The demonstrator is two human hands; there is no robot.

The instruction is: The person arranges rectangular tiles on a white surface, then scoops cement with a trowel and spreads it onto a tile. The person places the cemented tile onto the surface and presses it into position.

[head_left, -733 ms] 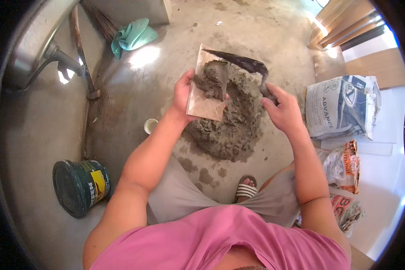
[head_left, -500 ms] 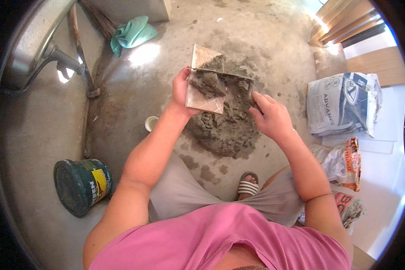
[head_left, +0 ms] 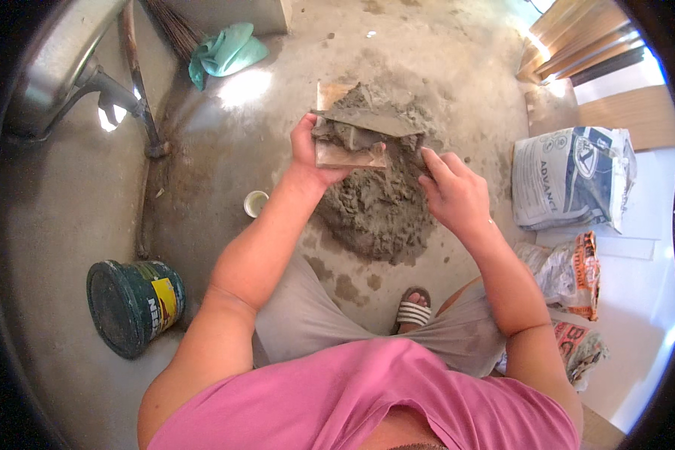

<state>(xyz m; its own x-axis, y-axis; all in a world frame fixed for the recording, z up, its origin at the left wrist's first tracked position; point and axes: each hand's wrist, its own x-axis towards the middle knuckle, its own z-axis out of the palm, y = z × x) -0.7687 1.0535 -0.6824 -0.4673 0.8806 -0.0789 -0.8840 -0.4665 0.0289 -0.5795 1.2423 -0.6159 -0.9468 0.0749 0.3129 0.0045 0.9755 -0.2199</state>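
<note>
My left hand (head_left: pixel 307 150) grips a square beige tile (head_left: pixel 345 159) by its left side, with a lump of grey mortar (head_left: pixel 349 136) on its face. My right hand (head_left: pixel 454 191) is closed round the handle of a trowel, mostly hidden by the fingers. The mortar-smeared blade (head_left: pixel 371 120) lies flat across the tile and the mortar on it. Beneath both hands a rough heap of wet mortar (head_left: pixel 375 225) rests on the concrete floor (head_left: pixel 427 45).
A small white cup (head_left: pixel 255 203) and a lidded dark green bucket (head_left: pixel 127 307) stand left. Right are a large bag (head_left: pixel 562 180), two crumpled sacks (head_left: pixel 577 277) and wooden boards (head_left: pixel 577 37). A green plastic bag (head_left: pixel 225 52), broom (head_left: pixel 169 30) and metal pipework (head_left: pixel 105 97) line the left wall.
The trowel has come down from the tile's upper edge to lie across its middle, its blade now grey with mortar. My right fingers have shifted left, and the tile has risen slightly in view.
</note>
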